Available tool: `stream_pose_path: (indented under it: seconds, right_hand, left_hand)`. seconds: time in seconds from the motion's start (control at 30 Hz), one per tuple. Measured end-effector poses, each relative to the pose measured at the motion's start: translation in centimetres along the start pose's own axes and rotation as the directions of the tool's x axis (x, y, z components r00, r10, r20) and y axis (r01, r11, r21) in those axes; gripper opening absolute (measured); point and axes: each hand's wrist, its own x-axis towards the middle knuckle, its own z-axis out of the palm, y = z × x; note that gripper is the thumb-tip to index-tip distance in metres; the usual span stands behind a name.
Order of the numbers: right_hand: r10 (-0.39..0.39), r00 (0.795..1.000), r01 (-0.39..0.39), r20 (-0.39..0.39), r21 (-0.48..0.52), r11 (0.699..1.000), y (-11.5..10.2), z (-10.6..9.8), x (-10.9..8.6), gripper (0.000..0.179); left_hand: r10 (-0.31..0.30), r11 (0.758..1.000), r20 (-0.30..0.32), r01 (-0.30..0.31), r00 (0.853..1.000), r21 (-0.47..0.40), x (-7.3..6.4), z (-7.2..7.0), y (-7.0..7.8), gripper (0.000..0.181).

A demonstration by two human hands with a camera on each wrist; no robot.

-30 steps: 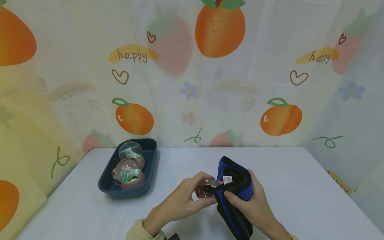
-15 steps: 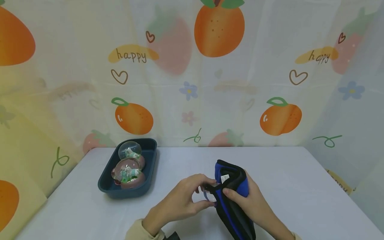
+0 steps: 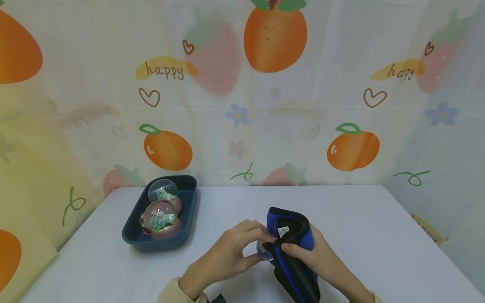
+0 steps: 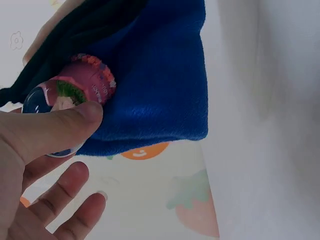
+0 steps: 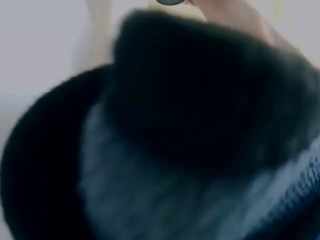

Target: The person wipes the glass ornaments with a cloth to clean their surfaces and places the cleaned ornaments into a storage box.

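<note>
My left hand [image 3: 227, 251] pinches a small snow globe [image 4: 91, 82] between thumb and fingers. Its clear dome faces my palm, and its pink base with red trim lies against blue fabric in the left wrist view. My right hand [image 3: 329, 263] grips a soft black and blue fabric pouch [image 3: 297, 269], thumb on the near side and the other fingers hidden behind it. A white tag [image 3: 283, 231] shows near the pouch's upper end. Dark, blurred fabric [image 5: 200, 100] fills most of the right wrist view.
On the white table [image 3: 379, 235], to the left, stands a dark blue tray [image 3: 191, 210]. Several snow globes [image 3: 161, 216] with pink bases lie inside it. A fruit-printed curtain [image 3: 273, 143] hangs behind the table.
The pouch has shifted slightly left and down, its top end now lower. My left hand has kept hold of the snow globe, which has turned at the pouch's edge.
</note>
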Motion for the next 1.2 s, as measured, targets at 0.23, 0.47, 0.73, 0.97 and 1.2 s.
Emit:
stream_pose_path:
  seconds: [0.23,0.47,0.73,0.97,1.2]
  right_hand:
    - [-0.089,0.993,0.091,-0.083,0.020,0.996,0.1,0.2,0.0,0.045]
    - [-0.128,0.958,0.127,-0.256,-0.022,0.992,0.2,0.9,-0.1,0.041]
    - [-0.063,0.990,0.077,-0.125,0.110,0.991,0.2,0.4,-0.4,0.050]
    - [-0.197,0.980,0.195,0.003,0.104,0.975,0.5,0.1,-0.3,0.061]
    - [-0.193,0.980,0.195,-0.051,0.050,0.979,0.4,0.3,-0.2,0.064]
  left_hand:
    - [-0.007,1.000,-0.009,0.007,1.000,0.002,0.0,-0.1,0.0,0.042]
    - [-0.059,0.998,-0.017,0.059,0.998,0.018,0.1,-0.2,-0.1,0.041]
    - [-0.211,0.968,0.034,0.213,0.977,-0.135,-0.1,-1.2,-0.1,0.045]
    - [-0.234,0.919,0.142,0.267,0.962,-0.291,-0.1,-1.6,-0.4,0.038]
    - [-0.249,0.939,0.092,0.263,0.964,-0.223,-0.1,-1.8,-0.2,0.044]
